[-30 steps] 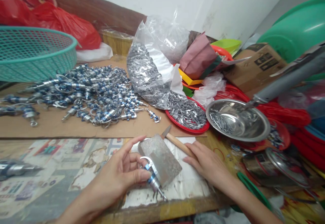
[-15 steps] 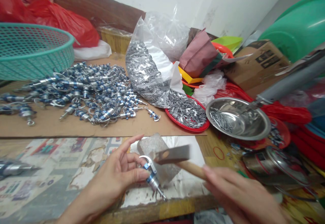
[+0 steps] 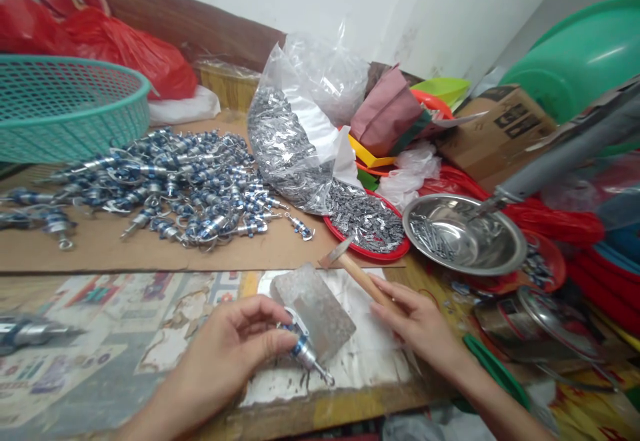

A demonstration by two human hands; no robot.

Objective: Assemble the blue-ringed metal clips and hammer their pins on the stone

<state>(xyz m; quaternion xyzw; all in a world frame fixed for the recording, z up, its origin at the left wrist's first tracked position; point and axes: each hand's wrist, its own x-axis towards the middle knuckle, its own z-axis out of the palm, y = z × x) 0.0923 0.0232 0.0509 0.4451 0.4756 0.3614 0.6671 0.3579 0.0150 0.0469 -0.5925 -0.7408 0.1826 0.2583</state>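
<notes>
My left hand (image 3: 253, 337) pinches a small silver-and-blue metal fitting (image 3: 303, 347) with a curved silver lever and a ring at its lower end. The fitting slants down to the right, by the near left side of a grey metal block (image 3: 315, 307). That block lies on a white sheet (image 3: 370, 354). My right hand (image 3: 413, 317) is closed around the wooden handle of a hammer (image 3: 367, 284). The hammer's head is up beyond the block's far right side, near the red plate's edge and apart from the fitting.
A heap of similar fittings (image 3: 180, 181) covers the cardboard (image 3: 280, 251). Behind stand a clear bag of small metal parts (image 3: 285, 141), a red plate (image 3: 377, 254) of such parts and a steel bowl (image 3: 480, 254) with pins. A grey-handled tool (image 3: 560, 154) juts in from the right.
My right hand has swung the hammer up and away from over the block, toward the red plate. My left hand keeps hold of the fitting, shifted slightly.
</notes>
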